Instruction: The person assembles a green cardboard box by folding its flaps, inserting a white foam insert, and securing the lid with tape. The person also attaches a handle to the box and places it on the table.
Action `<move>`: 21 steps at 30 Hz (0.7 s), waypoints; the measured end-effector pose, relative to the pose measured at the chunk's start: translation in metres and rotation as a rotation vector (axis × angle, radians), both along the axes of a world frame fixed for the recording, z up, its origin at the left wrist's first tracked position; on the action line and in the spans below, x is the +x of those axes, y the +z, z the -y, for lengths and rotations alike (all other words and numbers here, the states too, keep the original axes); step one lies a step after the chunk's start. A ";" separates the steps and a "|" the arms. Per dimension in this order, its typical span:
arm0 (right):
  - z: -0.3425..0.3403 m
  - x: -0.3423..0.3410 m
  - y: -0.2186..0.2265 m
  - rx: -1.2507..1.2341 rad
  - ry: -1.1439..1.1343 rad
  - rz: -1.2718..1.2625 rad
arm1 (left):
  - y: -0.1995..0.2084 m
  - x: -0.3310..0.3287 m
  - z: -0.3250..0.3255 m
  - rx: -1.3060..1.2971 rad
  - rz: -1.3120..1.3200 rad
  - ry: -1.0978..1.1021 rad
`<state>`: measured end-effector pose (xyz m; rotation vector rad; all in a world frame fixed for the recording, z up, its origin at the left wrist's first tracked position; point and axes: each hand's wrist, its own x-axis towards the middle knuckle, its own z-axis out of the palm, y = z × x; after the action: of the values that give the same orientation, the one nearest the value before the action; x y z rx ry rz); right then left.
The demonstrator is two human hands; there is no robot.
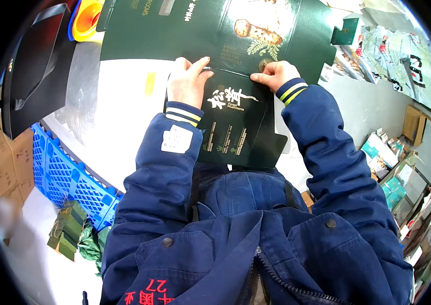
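A dark green printed carton blank (175, 40) lies partly unfolded on the white table, with a mushroom picture and white lettering. Its nearer panel (236, 119) reaches toward my body past the table's front edge. My left hand (189, 83) is at the left end of the crease between the panels, thumb and forefinger closed in at the cardboard edge. At the crease's right end, my right hand (276, 75) has its thumb laid along the carton and its other fingers curled. Parts of the fingers on both hands are hidden.
A black box (35, 71) stands at the left, near a yellow and orange container (87, 21). Below is a blue plastic crate (68, 173) beside brown cardboard boxes (14, 157). Printed bags (404, 66) lie at the far right, with a small brown carton (415, 125) below.
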<state>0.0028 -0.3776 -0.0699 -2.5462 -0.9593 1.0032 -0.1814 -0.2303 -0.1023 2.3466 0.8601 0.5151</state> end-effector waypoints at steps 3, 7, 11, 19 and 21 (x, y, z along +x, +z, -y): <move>0.011 0.010 0.001 -0.103 -0.124 -0.113 | 0.001 0.002 0.001 -0.016 0.044 -0.008; 0.023 0.046 0.006 -0.430 0.005 -0.151 | 0.005 0.002 0.005 0.013 0.111 -0.004; -0.024 0.015 0.039 -0.218 0.064 -0.089 | 0.006 -0.002 0.005 0.005 0.158 0.036; -0.068 -0.020 0.004 -0.083 0.020 -0.030 | 0.030 0.018 0.004 0.007 -0.235 0.177; -0.068 -0.020 0.008 -0.078 0.032 -0.005 | 0.030 0.022 0.000 -0.016 -0.235 0.188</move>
<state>-0.0171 -0.3101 -0.0617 -2.5973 -0.9807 1.0758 -0.1591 -0.2307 -0.0723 2.3554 1.1967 0.3081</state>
